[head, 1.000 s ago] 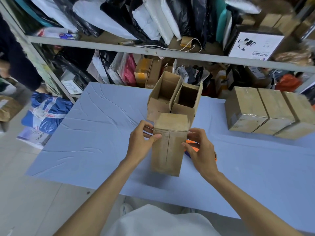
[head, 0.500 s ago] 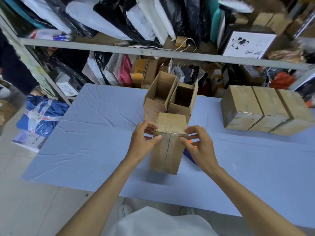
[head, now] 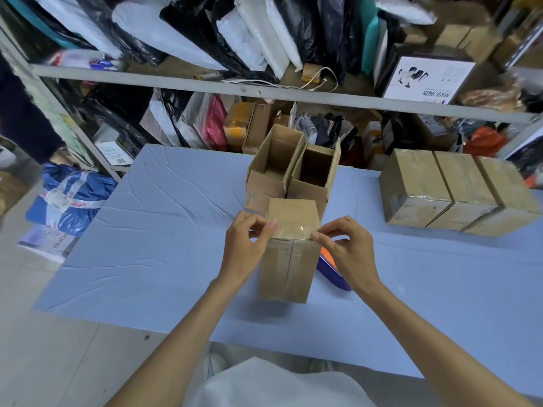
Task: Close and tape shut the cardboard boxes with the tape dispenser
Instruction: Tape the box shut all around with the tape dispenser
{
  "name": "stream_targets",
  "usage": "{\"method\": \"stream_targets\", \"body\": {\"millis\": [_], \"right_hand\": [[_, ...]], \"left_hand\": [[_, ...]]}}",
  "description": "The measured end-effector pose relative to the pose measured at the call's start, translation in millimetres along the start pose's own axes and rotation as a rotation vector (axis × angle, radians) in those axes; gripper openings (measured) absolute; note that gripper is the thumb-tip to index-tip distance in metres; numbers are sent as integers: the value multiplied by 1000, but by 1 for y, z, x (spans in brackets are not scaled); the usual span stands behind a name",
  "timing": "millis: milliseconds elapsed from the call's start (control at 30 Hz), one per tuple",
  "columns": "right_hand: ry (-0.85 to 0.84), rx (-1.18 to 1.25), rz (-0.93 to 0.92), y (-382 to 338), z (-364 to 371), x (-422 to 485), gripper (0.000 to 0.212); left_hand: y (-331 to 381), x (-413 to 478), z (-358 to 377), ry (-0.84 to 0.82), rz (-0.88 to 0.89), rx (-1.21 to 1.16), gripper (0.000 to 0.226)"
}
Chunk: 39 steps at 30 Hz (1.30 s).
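A closed cardboard box [head: 286,268] stands upright on the blue table [head: 164,230] in front of me. A strip of clear tape [head: 293,230] runs across its top near the front edge. My left hand [head: 246,248] pinches the box's top left corner with thumb and curled fingers. At the top right corner, my right hand [head: 349,254] pinches the same way, fingertips on the tape's end. The orange and blue tape dispenser [head: 332,268] lies on the table behind the box's right side, mostly hidden.
Two open empty boxes [head: 273,171] stand side by side just behind the closed one. Three taped boxes [head: 417,189] sit in a row at the right. A metal shelf rack [head: 264,95] full of bags runs behind the table. A blue bag [head: 67,198] lies on the floor left.
Both hands slid up from the box's sides to its top corners. The box stayed in place on the table.
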State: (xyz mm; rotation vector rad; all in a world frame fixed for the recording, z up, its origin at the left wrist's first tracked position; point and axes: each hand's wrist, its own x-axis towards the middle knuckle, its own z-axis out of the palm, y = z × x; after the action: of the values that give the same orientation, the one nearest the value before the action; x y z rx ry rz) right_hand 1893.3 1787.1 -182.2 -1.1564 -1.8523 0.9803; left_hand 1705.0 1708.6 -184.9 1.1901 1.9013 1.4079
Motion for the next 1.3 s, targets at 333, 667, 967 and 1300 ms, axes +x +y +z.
{"method": "stream_targets", "body": {"millis": [333,667,967,1300], "right_hand": [[-50,122,260,-4,1,11,20],[-51,245,536,-14,0,25,27],[-116,264,723,-22,7,30,24],[-123,407,829,-16,3,33,24]], "left_hand": [[-2,2,-2,5,-112,5,12],[2,13,1,11,-146,52,14],[2,22,3,-82,-355,-103,18],[-6,33,5,-148,-459,-258,11]]}}
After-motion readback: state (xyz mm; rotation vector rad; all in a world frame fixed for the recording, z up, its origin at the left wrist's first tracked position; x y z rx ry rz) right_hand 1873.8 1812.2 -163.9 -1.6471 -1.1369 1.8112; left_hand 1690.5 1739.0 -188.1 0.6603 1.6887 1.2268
